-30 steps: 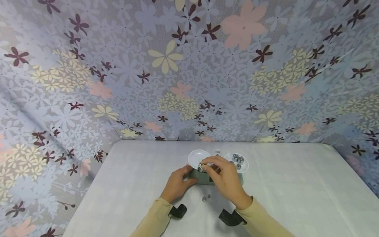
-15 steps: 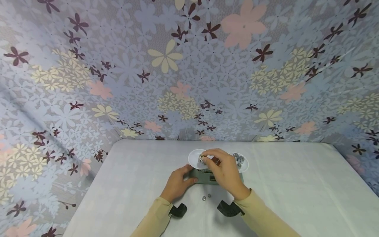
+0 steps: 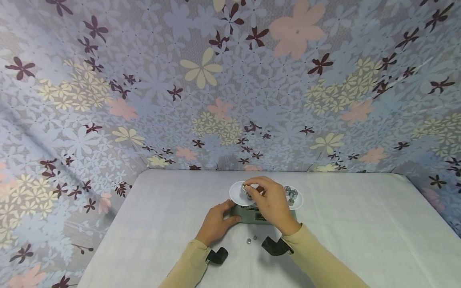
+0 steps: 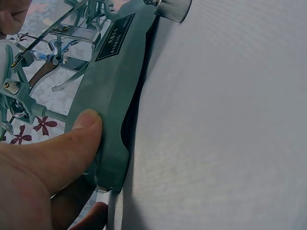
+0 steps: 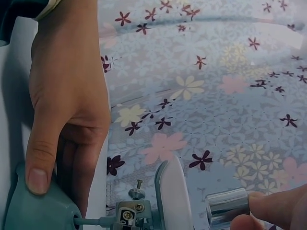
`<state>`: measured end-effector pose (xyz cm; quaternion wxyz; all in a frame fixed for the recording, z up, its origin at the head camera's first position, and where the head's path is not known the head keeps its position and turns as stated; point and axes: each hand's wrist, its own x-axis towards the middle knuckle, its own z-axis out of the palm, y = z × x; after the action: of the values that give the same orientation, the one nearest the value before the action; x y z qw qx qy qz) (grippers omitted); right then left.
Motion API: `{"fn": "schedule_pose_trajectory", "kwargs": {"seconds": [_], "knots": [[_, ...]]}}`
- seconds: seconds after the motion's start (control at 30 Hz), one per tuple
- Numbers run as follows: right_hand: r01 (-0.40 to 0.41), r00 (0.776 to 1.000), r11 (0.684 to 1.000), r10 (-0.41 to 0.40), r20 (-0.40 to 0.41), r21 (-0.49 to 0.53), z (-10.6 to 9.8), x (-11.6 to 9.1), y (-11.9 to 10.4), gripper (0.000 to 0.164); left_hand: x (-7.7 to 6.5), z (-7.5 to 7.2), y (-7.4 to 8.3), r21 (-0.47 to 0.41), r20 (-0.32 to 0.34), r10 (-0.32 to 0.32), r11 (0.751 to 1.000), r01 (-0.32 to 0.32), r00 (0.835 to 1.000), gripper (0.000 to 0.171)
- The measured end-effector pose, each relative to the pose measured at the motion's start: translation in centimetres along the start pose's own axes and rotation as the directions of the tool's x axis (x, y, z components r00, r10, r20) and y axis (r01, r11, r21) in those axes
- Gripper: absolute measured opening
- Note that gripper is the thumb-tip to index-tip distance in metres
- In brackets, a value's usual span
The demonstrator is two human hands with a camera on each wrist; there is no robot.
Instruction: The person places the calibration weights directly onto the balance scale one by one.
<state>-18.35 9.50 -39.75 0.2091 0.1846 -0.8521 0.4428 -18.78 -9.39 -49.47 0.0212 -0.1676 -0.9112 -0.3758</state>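
A green two-pan balance (image 3: pixel 248 216) stands on the table with white pans left and right. My left hand (image 3: pixel 215 221) grips the left end of its base, thumb on the near face in the left wrist view. My right hand (image 3: pixel 271 202) is over the balance and pinches a shiny cylindrical metal weight (image 5: pixel 226 209) between thumb and fingertips. That weight is at the left pan (image 3: pixel 235 197); in the right wrist view it appears tilted and apart from the pan. Several metal weights (image 3: pixel 291 193) sit in the right pan (image 3: pixel 299 204), partly hidden by my right hand.
Two small metal weights (image 3: pixel 249 241) lie on the white cloth (image 3: pixel 173 208) in front of the balance. A flowered wall covering (image 3: pixel 230 100) rises behind the table and at its sides. Black wrist-camera mounts (image 3: pixel 275 247) stick out from both sleeves.
My right hand has moved up and away from me with the weight, from in front of the left pan to over it. My left hand stays on the base.
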Motion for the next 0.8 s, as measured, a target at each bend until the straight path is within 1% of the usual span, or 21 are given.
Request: {"fn": "schedule_pose_trajectory", "kwargs": {"seconds": [0.27, 0.57, 0.8], "knots": [[0.030, 1.000, 0.999, -0.030, -0.001, -0.036, 0.2, 0.5, 0.1, 0.013, 0.0, -0.1, 0.1, -0.002, 0.008, 0.003, 1.000, -0.003, 1.000, 0.053], [-0.015, 1.000, 0.999, 0.016, 0.026, -0.040, 0.6, 0.8, 0.0, 0.013, 0.0, -0.1, 0.1, -0.013, 0.005, 0.019, 1.000, -0.019, 1.000, 0.053], [-0.016, 0.999, 0.998, 0.018, 0.030, -0.064, 1.1, 1.0, -0.2, 0.013, 0.0, -0.1, 0.0, -0.011, 0.010, 0.001, 1.000, -0.001, 1.000, 0.053]]}}
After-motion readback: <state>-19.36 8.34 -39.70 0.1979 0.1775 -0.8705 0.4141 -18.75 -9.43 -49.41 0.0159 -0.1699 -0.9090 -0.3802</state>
